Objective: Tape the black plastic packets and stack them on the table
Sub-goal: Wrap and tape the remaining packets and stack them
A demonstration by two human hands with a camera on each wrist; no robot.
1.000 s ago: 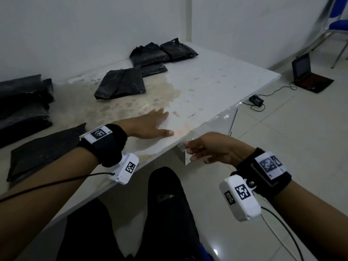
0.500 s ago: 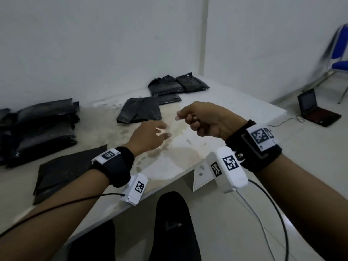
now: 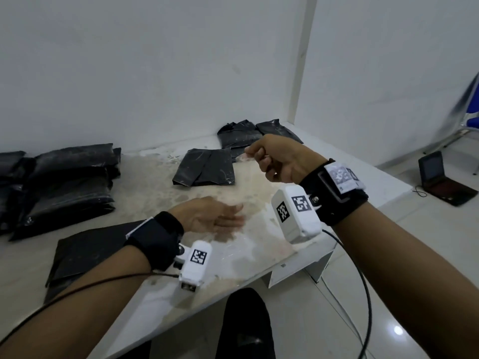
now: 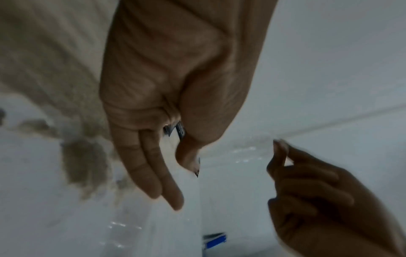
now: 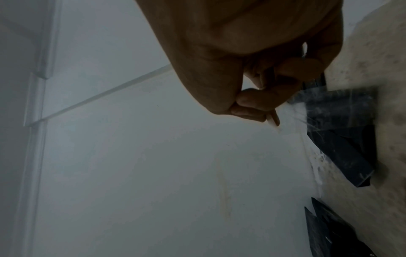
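Note:
My right hand [image 3: 252, 155] hovers above the white table [image 3: 337, 177] and pinches a strip of clear tape [image 3: 241, 158] between thumb and forefinger. The tape [image 5: 296, 111] hangs just right of a flat black packet [image 3: 204, 168]. More black packets lie in a loose pile [image 3: 241, 136] behind my right hand. A stack of packets [image 3: 70, 177] stands at the left. Another flat packet [image 3: 88, 250] lies under my left forearm. My left hand [image 3: 230, 217] is blurred, held just over the table with straight fingers [image 4: 153, 173] and holds nothing.
The wall runs close behind the packets. The table's front edge is near my knees, with a white bracket [image 3: 298, 270] under it. On the floor to the right sit a small laptop [image 3: 445, 180] and a blue chair [image 3: 469, 117]. Cables hang from both wrists.
My right hand has come up from the table's front edge with the tape strip and moved over the table towards the far packets. My left hand has lifted off the table surface.

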